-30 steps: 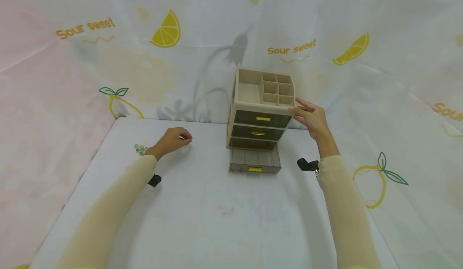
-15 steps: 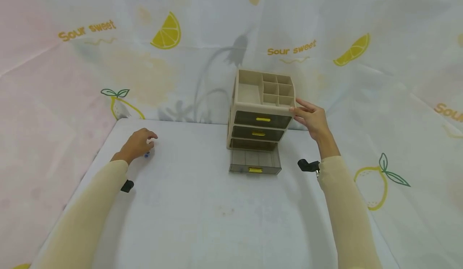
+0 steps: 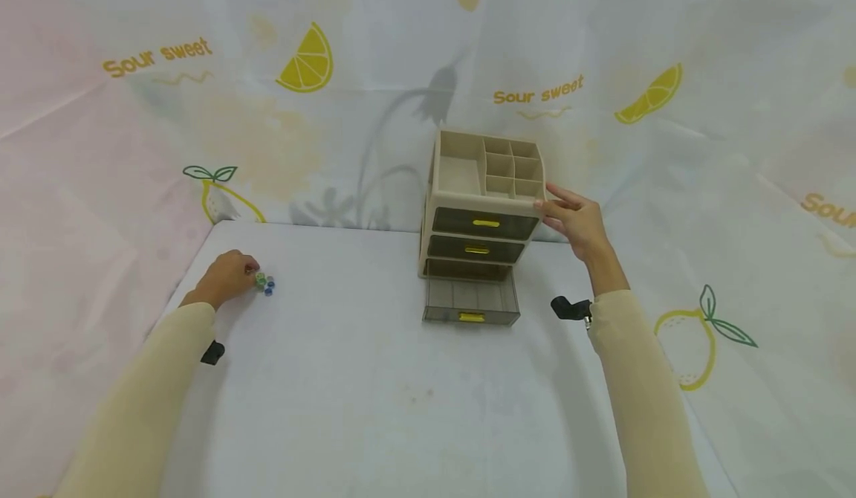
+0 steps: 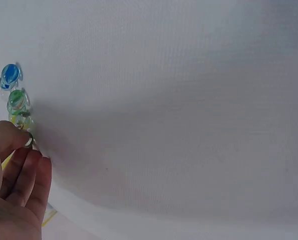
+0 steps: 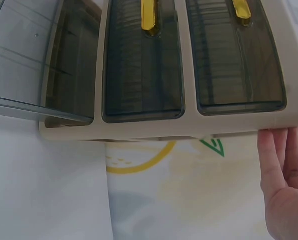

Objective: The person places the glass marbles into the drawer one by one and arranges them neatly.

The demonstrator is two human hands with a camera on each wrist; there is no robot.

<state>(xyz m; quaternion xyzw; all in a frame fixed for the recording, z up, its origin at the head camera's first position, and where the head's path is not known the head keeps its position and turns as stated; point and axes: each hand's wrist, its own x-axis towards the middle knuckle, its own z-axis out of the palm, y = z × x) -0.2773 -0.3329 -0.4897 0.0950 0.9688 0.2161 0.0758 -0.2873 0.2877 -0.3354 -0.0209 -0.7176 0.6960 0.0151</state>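
Note:
In the head view, my left hand (image 3: 226,279) is low over the left side of the table. In the left wrist view, thumb and fingers pinch a small glass marble (image 4: 29,142). Just beyond the fingertips lie several more marbles, among them a green one (image 4: 17,100) and a blue one (image 4: 10,73). My right hand (image 3: 580,227) holds the upper right front corner of a beige drawer organizer (image 3: 490,198), its fingers (image 5: 271,160) against the side wall. The organizer's clear bottom drawer (image 3: 471,297) is pulled out, with dividers inside; the two drawers above are closed.
White cloth covers the table (image 3: 374,379). Behind it hangs a curtain (image 3: 374,126) printed with lemons. Divided compartments (image 3: 513,167) top the organizer. Yellow handles (image 3: 486,224) mark the drawer fronts. A black wrist camera (image 3: 571,308) sticks out from the right sleeve.
My left hand has moved left from the middle-left of the table to the marbles, and its fingers have closed on one. The right hand and organizer stay put.

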